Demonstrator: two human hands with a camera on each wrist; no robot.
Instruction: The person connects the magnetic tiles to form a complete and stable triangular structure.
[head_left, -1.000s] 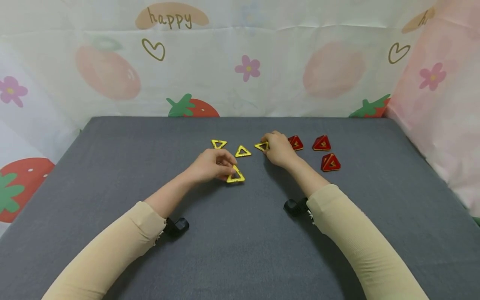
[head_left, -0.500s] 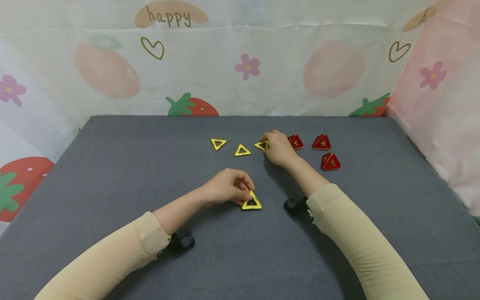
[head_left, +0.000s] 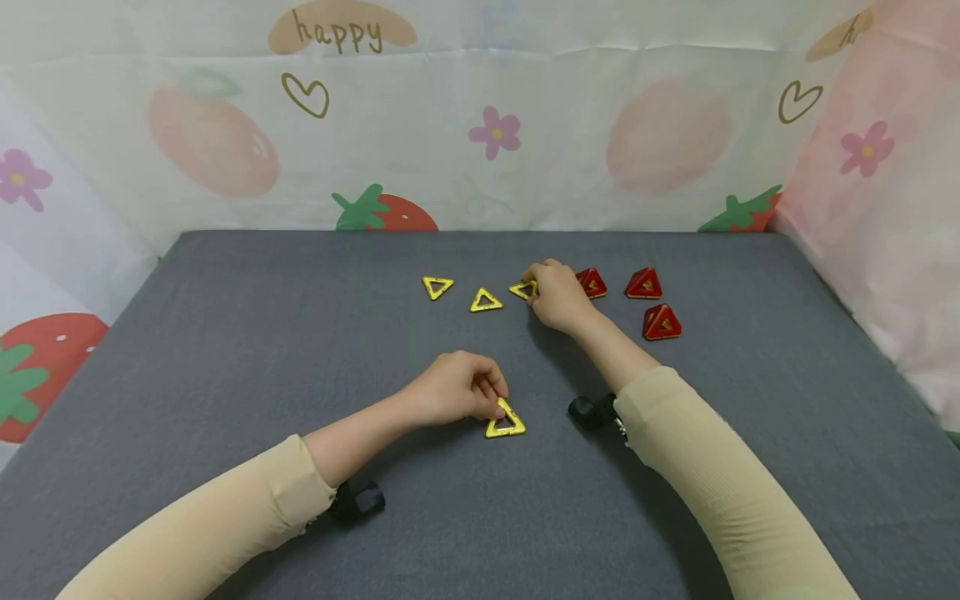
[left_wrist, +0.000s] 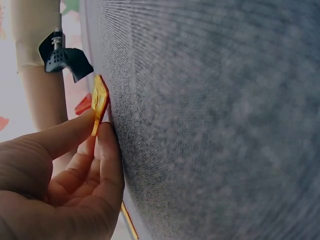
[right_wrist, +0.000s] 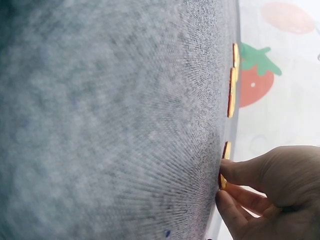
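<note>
My left hand (head_left: 457, 387) pinches a yellow triangular magnetic tile (head_left: 506, 432) with an open middle, low over the cloth near the table's centre. In the left wrist view, thumb and fingertips grip one corner of this tile (left_wrist: 100, 95), which shows a red edge. Farther back, my right hand (head_left: 558, 298) pinches another yellow triangular tile (head_left: 514, 290), partly covered by its fingers. In the right wrist view, that tile (right_wrist: 227, 150) lies at the cloth between thumb and fingers. Two more yellow tiles lie flat to its left, one nearer (head_left: 486, 309) and one farther (head_left: 437, 279).
Three red pyramids stand right of my right hand: one right beside it (head_left: 595, 285), one farther right (head_left: 643, 287) and one nearer the front (head_left: 662, 326). The grey cloth (head_left: 262, 333) covers the table. A printed curtain (head_left: 562, 100) hangs behind it.
My left hand has carried its yellow tile toward the table's front and a little right, slowing in the last half second. The right hand has stayed in place.
</note>
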